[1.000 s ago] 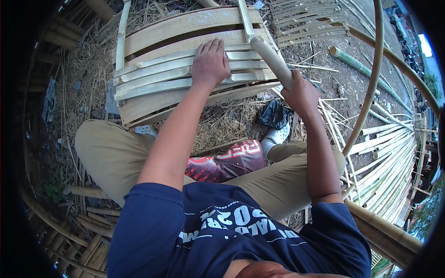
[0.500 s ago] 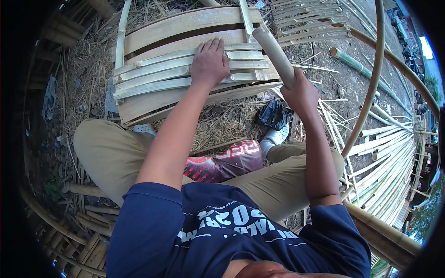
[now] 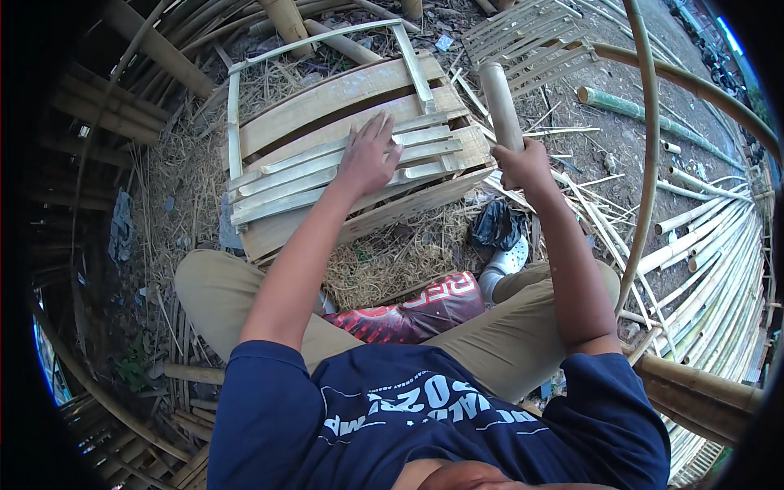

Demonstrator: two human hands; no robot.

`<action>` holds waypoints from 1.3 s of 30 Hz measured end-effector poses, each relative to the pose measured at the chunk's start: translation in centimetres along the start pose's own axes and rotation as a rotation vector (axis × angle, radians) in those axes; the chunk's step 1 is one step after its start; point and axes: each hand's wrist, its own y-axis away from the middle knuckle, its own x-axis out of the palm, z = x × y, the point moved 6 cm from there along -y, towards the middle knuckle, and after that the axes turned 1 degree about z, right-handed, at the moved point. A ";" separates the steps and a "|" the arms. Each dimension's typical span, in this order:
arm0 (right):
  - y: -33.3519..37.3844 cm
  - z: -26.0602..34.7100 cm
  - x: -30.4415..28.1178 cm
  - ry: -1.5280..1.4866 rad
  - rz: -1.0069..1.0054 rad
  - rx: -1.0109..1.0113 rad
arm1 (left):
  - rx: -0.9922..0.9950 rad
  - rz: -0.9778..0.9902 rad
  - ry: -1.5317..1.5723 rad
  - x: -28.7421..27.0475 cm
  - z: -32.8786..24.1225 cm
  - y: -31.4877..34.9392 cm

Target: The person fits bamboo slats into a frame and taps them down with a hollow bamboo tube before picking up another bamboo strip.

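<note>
Several pale bamboo slats lie side by side across a low platform of wooden planks. My left hand rests on the slats near their middle, palm down, fingers stretched out. Right of the platform, my right hand is wrapped round the lower end of a thick round wooden stick, which is raised and points away from me. Thin upright strips at the platform's left and right join a far crosspiece, forming a frame with the slats. The stick does not touch the slats.
Finished-looking slatted pieces lie at the far right. Bamboo poles are piled at the right, with a curved pole before them. Straw and offcuts cover the ground. A black plastic bag sits by my right foot.
The view has shifted, bringing the frame's far crosspiece into sight. The stick has swung from leaning left to nearly straight ahead. My left hand stays on the slats.
</note>
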 end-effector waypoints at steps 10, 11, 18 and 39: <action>0.2 -1.8 0.6 -0.297 0.138 0.109 | 0.366 -0.006 -0.449 0.6 -3.4 4.4; 0.0 -2.4 0.6 -0.368 0.156 0.147 | 0.374 -0.004 -0.450 1.0 -3.4 4.5; 0.4 -2.4 0.2 -0.624 0.206 0.282 | 0.426 -0.115 -0.501 2.2 -1.8 5.4; 0.8 -2.5 1.5 -0.426 0.252 0.256 | 0.602 -0.196 -0.559 -4.2 -4.0 3.6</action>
